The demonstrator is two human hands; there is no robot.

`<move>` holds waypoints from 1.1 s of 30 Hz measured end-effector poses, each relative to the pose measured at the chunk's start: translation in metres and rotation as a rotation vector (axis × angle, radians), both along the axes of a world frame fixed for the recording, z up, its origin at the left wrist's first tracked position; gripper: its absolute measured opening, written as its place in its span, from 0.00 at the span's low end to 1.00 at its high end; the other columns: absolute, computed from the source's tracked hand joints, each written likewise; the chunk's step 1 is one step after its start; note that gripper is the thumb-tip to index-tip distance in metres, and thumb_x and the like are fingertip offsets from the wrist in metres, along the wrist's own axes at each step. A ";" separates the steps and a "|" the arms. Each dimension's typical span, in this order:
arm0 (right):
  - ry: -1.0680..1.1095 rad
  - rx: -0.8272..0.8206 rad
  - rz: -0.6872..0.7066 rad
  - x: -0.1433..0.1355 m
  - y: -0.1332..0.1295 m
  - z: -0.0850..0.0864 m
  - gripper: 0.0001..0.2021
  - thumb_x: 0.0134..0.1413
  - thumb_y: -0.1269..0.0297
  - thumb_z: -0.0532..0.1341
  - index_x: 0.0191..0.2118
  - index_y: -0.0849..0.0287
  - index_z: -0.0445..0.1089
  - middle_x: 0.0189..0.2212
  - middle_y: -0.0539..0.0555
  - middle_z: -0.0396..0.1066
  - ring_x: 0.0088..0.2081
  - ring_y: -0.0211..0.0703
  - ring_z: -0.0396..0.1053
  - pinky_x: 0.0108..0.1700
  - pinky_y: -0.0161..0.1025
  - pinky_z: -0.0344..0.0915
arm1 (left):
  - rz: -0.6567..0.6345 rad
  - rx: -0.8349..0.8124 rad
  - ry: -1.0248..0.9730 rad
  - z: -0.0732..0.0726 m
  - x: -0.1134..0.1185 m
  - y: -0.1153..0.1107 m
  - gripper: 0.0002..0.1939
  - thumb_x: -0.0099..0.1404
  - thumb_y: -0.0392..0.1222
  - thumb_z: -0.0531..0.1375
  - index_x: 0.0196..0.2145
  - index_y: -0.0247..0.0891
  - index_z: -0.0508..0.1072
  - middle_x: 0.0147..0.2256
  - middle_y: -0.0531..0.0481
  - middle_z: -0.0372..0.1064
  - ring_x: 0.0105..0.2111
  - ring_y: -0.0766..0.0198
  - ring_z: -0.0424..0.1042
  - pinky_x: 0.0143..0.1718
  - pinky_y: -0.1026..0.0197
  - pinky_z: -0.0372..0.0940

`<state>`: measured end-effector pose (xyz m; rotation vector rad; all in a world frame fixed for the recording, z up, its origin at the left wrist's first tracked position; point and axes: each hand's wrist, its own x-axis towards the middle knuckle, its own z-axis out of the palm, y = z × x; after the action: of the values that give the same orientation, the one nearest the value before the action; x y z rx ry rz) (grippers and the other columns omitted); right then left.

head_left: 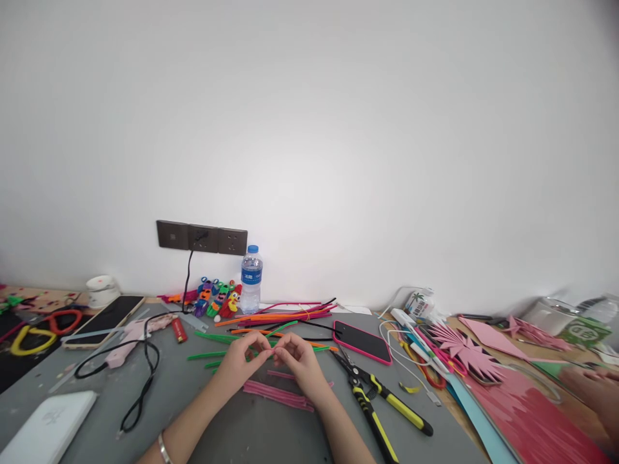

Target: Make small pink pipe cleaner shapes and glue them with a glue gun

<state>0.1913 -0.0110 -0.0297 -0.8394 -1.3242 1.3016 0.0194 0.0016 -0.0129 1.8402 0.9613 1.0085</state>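
A grey table (pixel 251 432) runs along a white wall (pixel 309 116), its top strewn with craft supplies. To the far right lie sheets of red and pink paper (pixel 532 412) with a pink cut-paper leaf (pixel 464 354) above them, and another person's hand (pixel 597 390) rests at that edge. A white box (pixel 48 428) sits at the near left corner, close to a black cable (pixel 140 380) that climbs to the wall sockets (pixel 202 238). A phone in a pink case (pixel 362 341) lies right of centre, and yellow-handled pliers (pixel 382 403) lie just beside it toward the person. A water bottle (pixel 251 279) stands against the wall next to small colourful figures (pixel 217 298). A loose spread of coloured pipe cleaners (pixel 275 318) lies behind the hands, and a bundle of pink pipe cleaners (pixel 278 394) lies just below them. The left hand (pixel 240 362) and right hand (pixel 298 361) meet over the table's middle, fingertips pinched together on a short green pipe cleaner (pixel 271 348) held between them. A small red lighter (pixel 179 330) lies to the left.
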 end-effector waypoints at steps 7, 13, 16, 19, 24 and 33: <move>0.002 0.021 0.010 -0.002 -0.001 0.002 0.15 0.50 0.52 0.65 0.30 0.59 0.67 0.22 0.48 0.67 0.25 0.37 0.66 0.32 0.36 0.65 | 0.058 0.136 0.042 0.004 -0.002 0.000 0.07 0.62 0.41 0.58 0.26 0.38 0.69 0.29 0.50 0.67 0.29 0.63 0.68 0.27 0.66 0.60; 0.007 0.013 0.002 -0.002 0.000 0.000 0.16 0.48 0.50 0.66 0.29 0.59 0.66 0.22 0.48 0.68 0.24 0.37 0.66 0.31 0.36 0.65 | 0.093 0.200 0.066 0.003 -0.005 0.002 0.08 0.60 0.40 0.59 0.24 0.38 0.71 0.33 0.47 0.70 0.32 0.61 0.70 0.27 0.65 0.61; 0.013 0.014 0.002 -0.004 -0.001 -0.003 0.16 0.50 0.51 0.65 0.30 0.59 0.66 0.21 0.49 0.69 0.24 0.38 0.67 0.31 0.35 0.65 | 0.141 0.255 0.108 0.002 -0.004 0.002 0.09 0.59 0.37 0.58 0.22 0.39 0.69 0.33 0.47 0.69 0.32 0.60 0.70 0.29 0.64 0.61; 0.024 0.003 0.017 -0.007 -0.002 -0.004 0.16 0.50 0.51 0.65 0.29 0.59 0.66 0.22 0.50 0.71 0.25 0.39 0.69 0.29 0.35 0.65 | 0.183 0.342 0.142 0.001 -0.002 -0.001 0.10 0.58 0.34 0.56 0.20 0.40 0.64 0.33 0.48 0.68 0.36 0.58 0.70 0.36 0.60 0.63; 0.047 -0.004 0.008 -0.010 -0.002 0.000 0.17 0.49 0.49 0.66 0.28 0.59 0.65 0.22 0.51 0.72 0.25 0.39 0.69 0.28 0.35 0.65 | 0.199 0.393 0.163 0.000 -0.001 -0.003 0.11 0.59 0.34 0.54 0.20 0.41 0.62 0.33 0.47 0.68 0.38 0.57 0.70 0.40 0.58 0.63; 0.073 -0.007 -0.051 -0.005 0.002 -0.001 0.16 0.46 0.51 0.68 0.29 0.58 0.65 0.24 0.50 0.70 0.30 0.41 0.70 0.29 0.35 0.65 | 0.037 -0.039 -0.015 0.005 -0.004 -0.001 0.13 0.63 0.50 0.57 0.40 0.40 0.70 0.31 0.48 0.74 0.33 0.58 0.74 0.31 0.63 0.66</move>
<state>0.1863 -0.0089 -0.0311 -0.8182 -1.2336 1.2857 0.0152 0.0008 -0.0078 1.7866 1.0019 1.0177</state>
